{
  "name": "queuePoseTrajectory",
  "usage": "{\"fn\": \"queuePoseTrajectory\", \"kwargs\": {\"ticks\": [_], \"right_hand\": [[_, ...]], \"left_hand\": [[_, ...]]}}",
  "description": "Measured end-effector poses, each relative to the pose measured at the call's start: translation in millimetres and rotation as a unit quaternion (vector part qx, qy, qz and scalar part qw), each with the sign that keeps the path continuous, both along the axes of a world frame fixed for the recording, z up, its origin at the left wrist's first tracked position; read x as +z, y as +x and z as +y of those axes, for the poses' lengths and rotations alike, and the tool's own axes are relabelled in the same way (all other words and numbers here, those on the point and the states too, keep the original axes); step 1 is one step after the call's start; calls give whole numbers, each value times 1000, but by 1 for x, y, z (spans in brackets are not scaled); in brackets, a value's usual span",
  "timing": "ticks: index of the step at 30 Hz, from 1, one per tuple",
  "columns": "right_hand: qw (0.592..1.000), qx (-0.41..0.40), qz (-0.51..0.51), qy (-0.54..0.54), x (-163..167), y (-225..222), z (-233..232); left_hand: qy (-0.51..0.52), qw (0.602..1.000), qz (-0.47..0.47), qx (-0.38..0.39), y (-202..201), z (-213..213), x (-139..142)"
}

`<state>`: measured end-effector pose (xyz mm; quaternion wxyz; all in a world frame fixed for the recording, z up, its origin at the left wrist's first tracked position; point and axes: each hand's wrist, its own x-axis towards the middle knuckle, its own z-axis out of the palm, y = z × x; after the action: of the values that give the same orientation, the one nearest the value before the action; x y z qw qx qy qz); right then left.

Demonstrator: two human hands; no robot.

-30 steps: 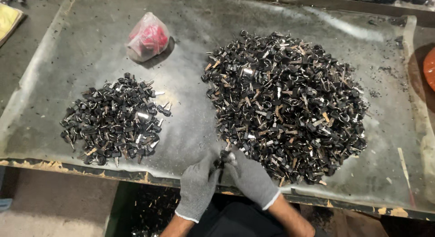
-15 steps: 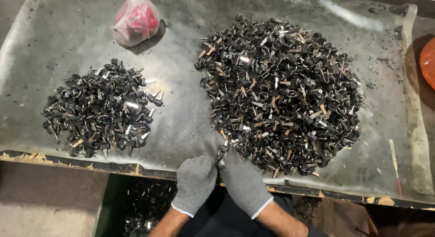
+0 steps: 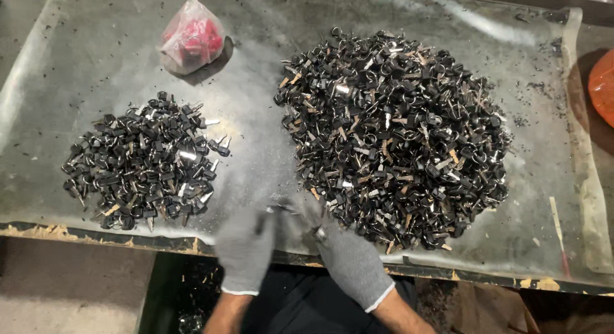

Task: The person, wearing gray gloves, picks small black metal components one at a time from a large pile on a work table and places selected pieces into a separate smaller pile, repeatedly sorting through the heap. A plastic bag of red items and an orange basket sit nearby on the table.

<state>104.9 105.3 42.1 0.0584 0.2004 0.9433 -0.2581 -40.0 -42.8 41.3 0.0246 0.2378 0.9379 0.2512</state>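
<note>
Head view looked down on a table [image 3: 268, 104] covered with a grey, scuffed sheet; its far and right edges ran out of frame. Both hands wore grey knit gloves and met at the near edge of the table, just left of the big pile [image 3: 393, 136]. Left hand [image 3: 246, 248] was blurred by motion; its fingers were curled inward, but whether they gripped anything could not be told. Right hand [image 3: 348, 260] was sharper, fingers bent, with a small pale-metal piece [image 3: 318, 232] showing at the fingertips; the pinch appeared closed on it, though the piece itself was too small and smeared to identify. A faint dark streak between the hands could not be made out.

Big pile of small black parts with metal stems and tan bits lay right of the hands, its near edge just beside the right glove. Small pile [image 3: 144, 161] of like parts lay well to the left of the big pile, apart from both hands. Pink bag [image 3: 192, 40], knotted, with red contents only dimly visible through the plastic, sat beyond the small pile. An orange object [image 3: 602, 85] was cut off at the right border, far right of the big pile; its kind could not be told. Forearms were cropped at the bottom edge.
</note>
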Motion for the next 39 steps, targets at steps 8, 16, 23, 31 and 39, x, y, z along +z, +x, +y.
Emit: {"fn": "queuePoseTrajectory", "kwargs": {"ticks": [8,16,23,31,39], "right_hand": [[996,6,-24,87,-6,-2,-8],[990,23,119,77,-34,32,-4],[990,94,-45,97,-32,31,9],[987,16,160,-9,13,14,1],[996,-45,-50,-58,10,-8,5]], "left_hand": [[94,979,-137,-118,19,62,11],[208,957,27,-200,25,54,-1],[69,968,-29,-241,46,36,4],[71,976,-141,-148,23,18,-2],[27,970,-24,-239,26,21,-14]]}}
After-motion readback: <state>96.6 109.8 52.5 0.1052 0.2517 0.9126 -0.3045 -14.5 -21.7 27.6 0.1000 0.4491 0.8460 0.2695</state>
